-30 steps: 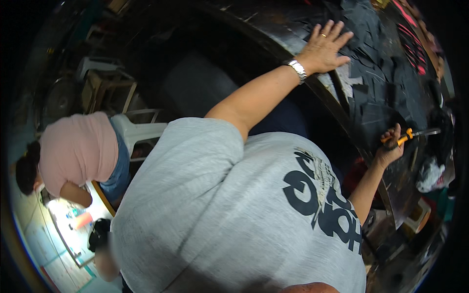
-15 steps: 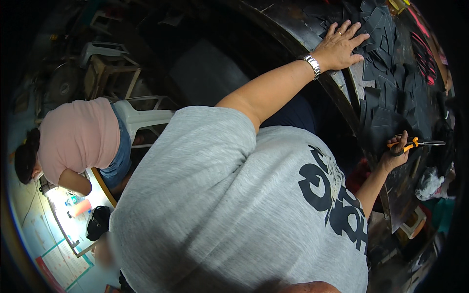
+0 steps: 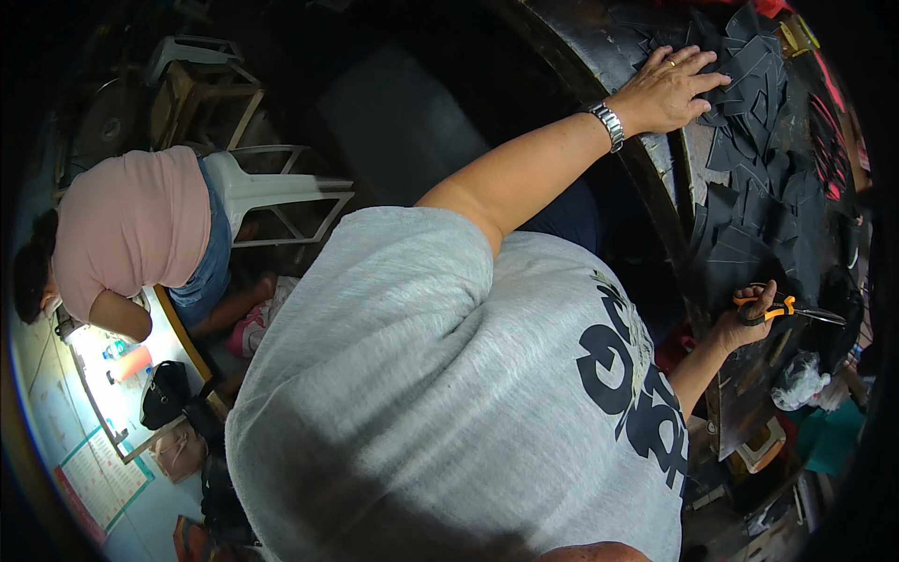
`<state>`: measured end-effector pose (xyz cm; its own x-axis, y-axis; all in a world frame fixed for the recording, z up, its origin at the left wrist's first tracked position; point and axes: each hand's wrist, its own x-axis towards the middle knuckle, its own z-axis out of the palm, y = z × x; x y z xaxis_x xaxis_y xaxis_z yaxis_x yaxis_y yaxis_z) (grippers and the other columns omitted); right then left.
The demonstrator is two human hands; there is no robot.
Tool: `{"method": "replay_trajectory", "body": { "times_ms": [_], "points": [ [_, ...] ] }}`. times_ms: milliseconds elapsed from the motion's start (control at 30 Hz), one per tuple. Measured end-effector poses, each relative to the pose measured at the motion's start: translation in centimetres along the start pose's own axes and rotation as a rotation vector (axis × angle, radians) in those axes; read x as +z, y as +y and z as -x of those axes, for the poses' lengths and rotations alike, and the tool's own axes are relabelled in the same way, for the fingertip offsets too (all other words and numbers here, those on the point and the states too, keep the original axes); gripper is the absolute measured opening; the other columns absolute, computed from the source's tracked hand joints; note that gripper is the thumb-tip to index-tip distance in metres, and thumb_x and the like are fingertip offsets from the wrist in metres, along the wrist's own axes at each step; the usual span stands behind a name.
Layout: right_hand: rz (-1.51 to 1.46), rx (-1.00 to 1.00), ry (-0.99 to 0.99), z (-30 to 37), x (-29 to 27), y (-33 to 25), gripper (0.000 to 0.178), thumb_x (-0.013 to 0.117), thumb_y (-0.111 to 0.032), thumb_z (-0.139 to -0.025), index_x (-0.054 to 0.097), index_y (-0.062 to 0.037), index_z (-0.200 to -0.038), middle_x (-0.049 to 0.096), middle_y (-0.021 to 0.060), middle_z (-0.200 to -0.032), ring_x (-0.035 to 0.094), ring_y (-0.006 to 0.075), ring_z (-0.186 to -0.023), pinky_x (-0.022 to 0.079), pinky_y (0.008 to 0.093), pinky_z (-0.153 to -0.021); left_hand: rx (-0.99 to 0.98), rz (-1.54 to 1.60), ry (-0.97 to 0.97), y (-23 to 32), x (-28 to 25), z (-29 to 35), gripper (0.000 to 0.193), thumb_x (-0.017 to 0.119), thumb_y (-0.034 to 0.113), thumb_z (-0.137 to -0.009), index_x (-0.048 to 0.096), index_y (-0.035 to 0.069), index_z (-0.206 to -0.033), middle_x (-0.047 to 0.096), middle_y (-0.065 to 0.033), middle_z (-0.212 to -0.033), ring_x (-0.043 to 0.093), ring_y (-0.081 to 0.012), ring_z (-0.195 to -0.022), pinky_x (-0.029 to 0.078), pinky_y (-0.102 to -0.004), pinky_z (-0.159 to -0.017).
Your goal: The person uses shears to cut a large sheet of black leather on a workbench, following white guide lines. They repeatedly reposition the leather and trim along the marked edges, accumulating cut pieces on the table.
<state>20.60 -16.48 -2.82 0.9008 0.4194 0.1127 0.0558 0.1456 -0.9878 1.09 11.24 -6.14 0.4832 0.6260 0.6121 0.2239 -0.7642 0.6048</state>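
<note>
My left hand (image 3: 670,89), with a metal watch (image 3: 607,125) on its wrist, rests palm down with fingers spread at the edge of a heap of cut black sheet pieces (image 3: 749,178). They look like leather or fabric; I cannot tell which. Lower down, my right hand (image 3: 744,323) is closed round the orange and black handles of a pair of scissors (image 3: 787,307). The blades point away from me over the dark table. Nothing lies between them that I can make out.
The dark table (image 3: 740,412) carries red-and-black strips (image 3: 826,140), a yellow roll (image 3: 798,36) and a crumpled clear plastic bag (image 3: 799,382). At left, a person in a pink shirt (image 3: 136,220) bends over a lit table by a white plastic chair (image 3: 276,187). A wooden stool (image 3: 201,103) stands behind.
The view has shifted slightly, moving the left-side person and chair within it. My left hand stays spread on the black pieces. The scissors remain in my right hand, blades tilted a little lower.
</note>
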Motion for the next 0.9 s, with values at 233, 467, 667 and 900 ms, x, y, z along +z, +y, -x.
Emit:
{"method": "replay_trajectory", "body": {
  "times_ms": [233, 467, 667, 900],
  "points": [
    [-0.060, 0.028, 0.018, -0.1, 0.1, 0.1, 0.021, 0.076, -0.016, -0.087, 0.064, 0.0013, -0.091, 0.060, 0.0054, -0.073, 0.056, 0.0117, -0.057, 0.045, 0.0234, -0.050, 0.000, 0.049, 0.058, 0.3, -0.2, -0.2, 0.047, 0.065, 0.028, -0.087, 0.059, 0.025, -0.134, 0.044, -0.0121, -0.149, 0.034, -0.0294, -0.142, 0.022, -0.0501, -0.116],
    [-0.021, 0.012, 0.064, 0.4, 0.7, -0.3, 0.025, 0.078, -0.013, -0.084, 0.064, 0.0014, -0.098, 0.060, 0.0042, -0.073, 0.059, 0.0112, -0.059, 0.048, 0.0248, -0.053, 0.078, 0.101, 0.079, 1.0, -2.0, -1.1, 0.040, 0.067, 0.013, -0.083, 0.064, 0.007, -0.122, 0.054, -0.0199, -0.136, 0.052, -0.0370, -0.125, 0.040, -0.0430, -0.106],
    [-0.023, -0.028, 0.019, 0.4, 1.0, -0.3, 0.025, 0.080, -0.017, -0.083, 0.064, -0.0014, -0.092, 0.060, 0.0031, -0.070, 0.059, 0.0095, -0.056, 0.049, 0.0229, -0.051, 0.170, 0.309, 0.141, 5.2, -3.0, -0.4, 0.030, 0.070, 0.010, -0.084, 0.070, 0.008, -0.114, 0.069, -0.0121, -0.113, 0.064, -0.0263, -0.108, 0.050, -0.0347, -0.094],
    [0.044, -0.058, 0.026, 0.6, 1.1, -0.4, 0.026, 0.081, -0.022, -0.083, 0.066, -0.0010, -0.087, 0.060, 0.0016, -0.064, 0.058, 0.0086, -0.053, 0.048, 0.0213, -0.051, 0.381, 0.206, -0.497, 11.0, 2.2, 1.2, 0.035, 0.073, 0.025, -0.086, 0.069, 0.014, -0.118, 0.065, -0.0097, -0.124, 0.058, -0.0279, -0.117, 0.046, -0.0378, -0.101]
  ]
}}
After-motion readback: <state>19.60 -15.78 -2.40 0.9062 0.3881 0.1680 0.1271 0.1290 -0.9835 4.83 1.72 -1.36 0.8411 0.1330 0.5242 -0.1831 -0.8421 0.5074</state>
